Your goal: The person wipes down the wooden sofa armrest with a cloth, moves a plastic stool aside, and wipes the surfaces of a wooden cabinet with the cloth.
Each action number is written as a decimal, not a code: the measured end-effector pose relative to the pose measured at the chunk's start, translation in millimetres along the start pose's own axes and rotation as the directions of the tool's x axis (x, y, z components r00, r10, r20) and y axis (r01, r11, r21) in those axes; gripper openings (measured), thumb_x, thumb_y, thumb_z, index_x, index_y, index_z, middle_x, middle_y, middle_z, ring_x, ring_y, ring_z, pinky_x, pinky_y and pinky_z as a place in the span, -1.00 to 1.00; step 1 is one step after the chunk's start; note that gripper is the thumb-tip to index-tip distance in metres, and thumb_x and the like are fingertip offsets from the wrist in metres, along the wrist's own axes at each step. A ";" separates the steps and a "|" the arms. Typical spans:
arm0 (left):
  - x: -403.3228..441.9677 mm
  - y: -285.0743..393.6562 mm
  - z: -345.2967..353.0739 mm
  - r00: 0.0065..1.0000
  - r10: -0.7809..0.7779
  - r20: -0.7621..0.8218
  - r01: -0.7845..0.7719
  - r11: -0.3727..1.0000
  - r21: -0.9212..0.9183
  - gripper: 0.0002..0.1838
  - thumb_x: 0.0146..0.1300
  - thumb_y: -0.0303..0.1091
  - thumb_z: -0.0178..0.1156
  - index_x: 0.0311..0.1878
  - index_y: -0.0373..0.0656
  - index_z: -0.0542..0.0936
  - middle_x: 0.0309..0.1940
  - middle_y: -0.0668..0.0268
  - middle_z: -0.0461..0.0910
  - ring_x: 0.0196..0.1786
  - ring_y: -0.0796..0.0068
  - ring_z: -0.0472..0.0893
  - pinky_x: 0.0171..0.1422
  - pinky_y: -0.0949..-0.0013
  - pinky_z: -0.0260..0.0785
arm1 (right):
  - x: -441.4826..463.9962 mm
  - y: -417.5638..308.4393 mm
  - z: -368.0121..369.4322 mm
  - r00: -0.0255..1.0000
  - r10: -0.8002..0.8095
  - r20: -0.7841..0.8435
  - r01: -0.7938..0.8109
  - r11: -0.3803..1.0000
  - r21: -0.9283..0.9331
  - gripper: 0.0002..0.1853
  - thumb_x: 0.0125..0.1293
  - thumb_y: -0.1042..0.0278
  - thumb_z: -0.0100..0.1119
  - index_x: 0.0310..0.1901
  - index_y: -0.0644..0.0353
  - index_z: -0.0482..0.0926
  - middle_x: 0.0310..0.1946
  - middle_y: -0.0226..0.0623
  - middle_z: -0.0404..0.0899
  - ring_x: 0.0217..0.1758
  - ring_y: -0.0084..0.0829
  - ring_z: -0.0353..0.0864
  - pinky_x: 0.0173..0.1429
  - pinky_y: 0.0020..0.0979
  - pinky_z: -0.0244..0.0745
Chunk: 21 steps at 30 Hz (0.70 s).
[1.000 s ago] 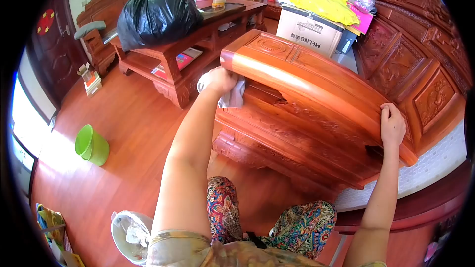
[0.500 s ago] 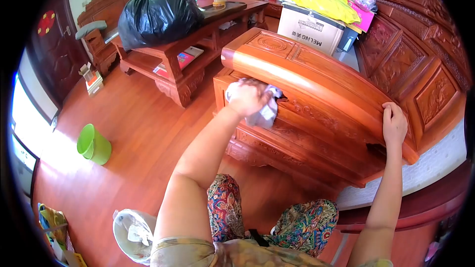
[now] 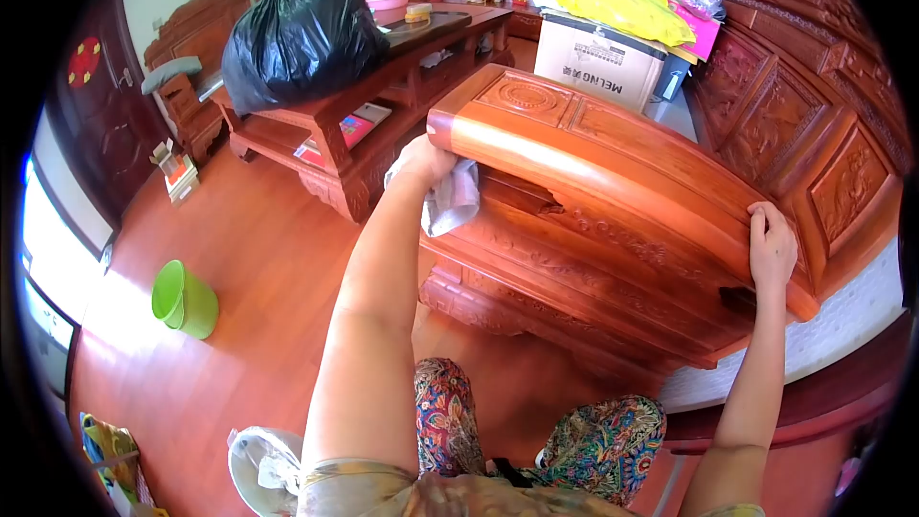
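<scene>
Under the left end of the carved wooden armrest (image 3: 593, 148), my left hand (image 3: 428, 163) is closed on a pale cloth (image 3: 452, 199). The cloth hangs below the hand against the carved side of the furniture. Some of its fingers are hidden by the armrest's rounded end. My right hand (image 3: 772, 247) grips the armrest's edge near its right end, fingers curled over the top. Below the armrest runs a carved side panel (image 3: 622, 230) with a dark gap near each end.
A black garbage bag (image 3: 304, 43) sits on a wooden coffee table (image 3: 335, 124). A green bucket (image 3: 187, 302) and a lined trash bin (image 3: 258, 464) stand on the floor at left. Behind the armrest, a cardboard box (image 3: 598, 57) carries a yellow plastic bag (image 3: 617, 0).
My left hand has moved left with the cloth, from the side panel to the armrest's left end. My right hand keeps its hold on the armrest. The view has shifted slightly.
</scene>
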<state>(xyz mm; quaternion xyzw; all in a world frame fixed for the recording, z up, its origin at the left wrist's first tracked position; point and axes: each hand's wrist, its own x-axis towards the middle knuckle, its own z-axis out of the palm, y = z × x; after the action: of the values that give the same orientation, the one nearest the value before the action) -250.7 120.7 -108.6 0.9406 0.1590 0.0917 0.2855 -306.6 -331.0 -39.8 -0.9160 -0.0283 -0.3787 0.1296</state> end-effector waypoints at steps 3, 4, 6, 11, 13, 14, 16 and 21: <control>3.2 4.9 -0.5 0.997 -0.080 0.016 0.081 0.991 -0.107 -0.45 0.10 0.16 -0.03 0.02 -0.02 0.51 -0.03 0.08 0.52 0.09 0.17 0.46 0.10 0.24 0.30 | 0.6 -4.0 -1.6 1.000 0.019 -0.011 -0.019 1.000 0.002 -0.76 0.25 0.19 -0.13 -0.30 0.10 0.52 -0.27 -0.21 0.55 -0.22 -0.11 0.51 -0.16 -0.23 0.37; -4.3 11.2 -4.5 0.995 -0.104 0.013 0.105 0.988 -0.114 -0.46 0.09 0.15 -0.01 0.01 -0.02 0.52 -0.04 0.08 0.53 0.07 0.18 0.48 0.09 0.24 0.31 | -0.1 -5.0 -2.3 1.000 0.027 -0.008 -0.027 1.000 0.001 -0.76 0.24 0.19 -0.13 -0.31 0.09 0.52 -0.28 -0.21 0.55 -0.23 -0.10 0.51 -0.17 -0.22 0.38; -0.7 4.0 -1.4 0.998 -0.061 0.020 0.063 0.993 -0.097 -0.46 0.07 0.13 0.02 -0.01 -0.04 0.53 -0.08 0.11 0.55 0.00 0.22 0.53 0.02 0.25 0.36 | -0.2 -2.3 -0.9 1.000 0.026 -0.008 -0.026 1.000 0.010 -0.76 0.24 0.19 -0.13 -0.31 0.08 0.52 -0.29 -0.21 0.56 -0.23 -0.10 0.51 -0.18 -0.21 0.38; -21.7 -7.2 8.3 0.981 0.107 -0.164 -0.087 0.988 0.127 -0.60 0.10 0.00 0.00 -0.17 -0.09 0.57 -0.15 0.09 0.57 -0.04 0.14 0.53 0.04 0.16 0.34 | -0.3 -3.5 -2.1 0.999 0.037 -0.006 -0.037 0.999 -0.009 -0.77 0.24 0.19 -0.13 -0.31 0.06 0.52 -0.28 -0.22 0.55 -0.23 -0.09 0.51 -0.18 -0.20 0.38; -36.0 -15.1 16.4 0.883 0.381 -0.272 -0.313 0.912 0.264 -0.68 0.14 -0.09 -0.06 -0.24 -0.08 0.56 -0.18 0.13 0.55 -0.01 0.16 0.50 0.05 0.11 0.32 | -0.4 -3.1 -1.2 1.000 0.027 -0.011 -0.027 0.999 -0.026 -0.77 0.24 0.19 -0.14 -0.31 0.06 0.51 -0.28 -0.23 0.55 -0.24 -0.09 0.51 -0.18 -0.20 0.38; -35.6 -19.6 19.0 0.853 0.419 -0.311 -0.355 0.903 0.242 -0.67 0.14 -0.09 -0.06 -0.23 -0.09 0.56 -0.18 0.14 0.56 -0.01 0.16 0.50 0.06 0.13 0.32 | -0.5 -5.6 -3.3 0.999 0.029 0.013 -0.029 0.999 -0.027 -0.77 0.25 0.20 -0.15 -0.31 0.06 0.51 -0.27 -0.24 0.55 -0.22 -0.10 0.51 -0.17 -0.21 0.38; -27.5 -21.9 20.1 0.823 0.444 -0.355 -0.391 0.895 0.214 -0.67 0.15 -0.10 -0.06 -0.22 -0.10 0.56 -0.17 0.15 0.56 0.00 0.16 0.50 0.07 0.15 0.32 | -0.8 -5.2 -3.0 1.000 0.016 0.010 -0.016 1.000 -0.016 -0.77 0.26 0.20 -0.16 -0.31 0.07 0.51 -0.27 -0.24 0.55 -0.22 -0.10 0.51 -0.16 -0.22 0.38; 10.0 -10.9 5.1 0.984 0.179 0.006 -0.179 0.979 0.099 -0.57 0.14 0.00 -0.02 -0.06 -0.09 0.54 -0.10 0.15 0.56 -0.02 0.18 0.53 0.03 0.26 0.33 | 0.0 -3.2 -2.5 1.000 -0.022 -0.001 0.022 1.000 0.007 -0.75 0.27 0.22 -0.17 -0.29 0.13 0.51 -0.26 -0.21 0.54 -0.19 -0.10 0.50 -0.14 -0.24 0.36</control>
<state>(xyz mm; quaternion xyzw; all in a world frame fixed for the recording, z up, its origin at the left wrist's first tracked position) -242.8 130.2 -118.1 0.9640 0.0784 0.1103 0.2290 -308.7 -328.6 -37.4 -0.9149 -0.0395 -0.3806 0.1285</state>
